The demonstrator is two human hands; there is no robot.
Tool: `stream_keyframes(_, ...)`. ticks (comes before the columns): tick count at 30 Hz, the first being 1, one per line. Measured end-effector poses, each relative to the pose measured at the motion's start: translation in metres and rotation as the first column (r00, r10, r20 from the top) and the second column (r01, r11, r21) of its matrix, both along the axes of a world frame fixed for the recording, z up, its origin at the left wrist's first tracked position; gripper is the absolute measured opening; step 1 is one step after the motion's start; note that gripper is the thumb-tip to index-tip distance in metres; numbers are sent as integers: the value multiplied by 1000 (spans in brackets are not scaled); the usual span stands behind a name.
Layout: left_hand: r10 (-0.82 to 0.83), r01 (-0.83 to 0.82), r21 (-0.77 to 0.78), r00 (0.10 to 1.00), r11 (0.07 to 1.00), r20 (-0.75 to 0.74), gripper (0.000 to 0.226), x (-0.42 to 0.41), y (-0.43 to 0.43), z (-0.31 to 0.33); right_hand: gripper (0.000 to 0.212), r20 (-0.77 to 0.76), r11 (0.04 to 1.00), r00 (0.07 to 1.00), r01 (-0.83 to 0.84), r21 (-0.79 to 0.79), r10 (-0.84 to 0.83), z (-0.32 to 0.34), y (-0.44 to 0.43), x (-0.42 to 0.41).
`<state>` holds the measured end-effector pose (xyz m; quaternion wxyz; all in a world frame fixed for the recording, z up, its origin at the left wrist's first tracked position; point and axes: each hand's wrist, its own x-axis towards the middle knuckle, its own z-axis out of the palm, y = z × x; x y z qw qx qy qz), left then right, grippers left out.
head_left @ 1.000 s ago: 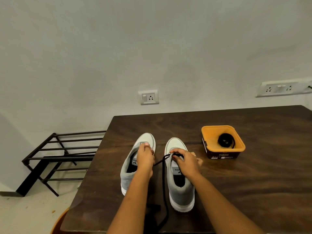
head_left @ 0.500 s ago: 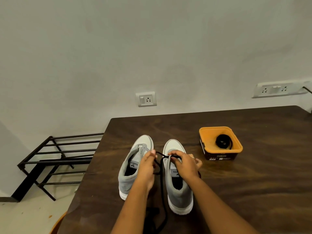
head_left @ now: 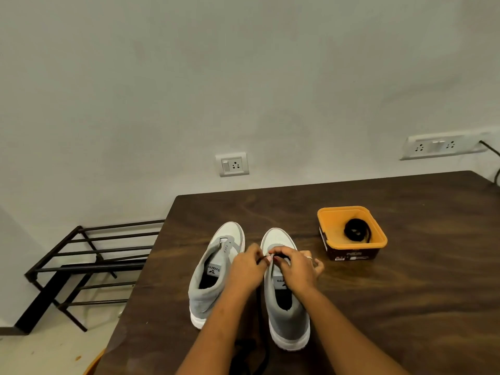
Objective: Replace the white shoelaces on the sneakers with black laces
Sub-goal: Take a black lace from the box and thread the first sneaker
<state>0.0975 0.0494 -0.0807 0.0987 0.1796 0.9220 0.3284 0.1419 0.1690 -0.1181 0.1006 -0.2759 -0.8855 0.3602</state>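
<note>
Two grey and white sneakers stand side by side on the dark wooden table [head_left: 405, 307], toes pointing away from me. The left sneaker [head_left: 213, 274] has no lace in it. Over the front of the right sneaker [head_left: 284, 307] my left hand [head_left: 247, 269] and my right hand [head_left: 296, 266] meet, and both pinch a black lace [head_left: 261, 315] near the eyelets. The lace hangs down between the shoes toward the table's near edge. A second coiled black lace [head_left: 355, 230] lies in the orange tub [head_left: 330, 226].
The orange tub stands to the right of the shoes. A black metal rack [head_left: 81, 266] sits on the floor left of the table. Wall sockets [head_left: 232, 164] are behind, and a cable [head_left: 493, 158] runs at the far right.
My left hand has moved right from the left sneaker to the right one, joining my right hand on the black lace. The view shifted slightly.
</note>
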Motion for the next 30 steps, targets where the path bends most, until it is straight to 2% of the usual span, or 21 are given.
stream_keyframes(3,-58,61,-30,993,998,104,32,3,2,-8,20,-6,1000,1000,-3,1,3,-1,1,0)
stream_keyframes(6,-87,27,156,914,987,395,36,3,-5,-1,20,1,1000,1000,2,5,-2,-1,0,1)
stream_keyframes(8,-123,7,217,842,976,526,35,4,-16,5,19,-5,1000,1000,11,19,-11,1,0,1)
stream_keyframes(12,-136,51,149,750,988,647,33,4,-52,0,20,-15,1000,1000,20,23,-20,2,0,1)
stream_keyframes(17,-75,171,-53,665,984,743,32,12,-86,-9,22,-30,999,999,39,23,-39,-1,1,0)
stream_keyframes(19,-55,240,-151,681,959,730,30,14,-85,-4,21,-45,1000,999,29,6,-29,-3,1,-1)
stream_keyframes(21,-52,278,-259,768,925,639,27,12,-76,-3,22,-110,999,993,24,-41,-28,-5,3,-2)
stream_keyframes(22,-52,246,-275,825,929,563,24,11,-68,-6,24,-144,997,989,24,-78,-35,-6,3,-2)
stream_keyframes(25,27,7,-105,949,994,313,7,9,-43,-16,38,-174,983,981,51,-174,-82,-4,4,-1)
stream_keyframes(26,49,-40,-46,972,998,230,13,9,-33,-17,41,-172,979,980,66,-191,-99,-4,4,0)
stream_keyframes(28,47,-61,83,986,995,158,26,8,-15,-21,43,-175,974,976,89,-210,-127,-5,6,1)
stream_keyframes(30,10,-23,135,995,991,99,27,6,0,-22,43,-173,968,975,100,-230,-142,-8,7,0)
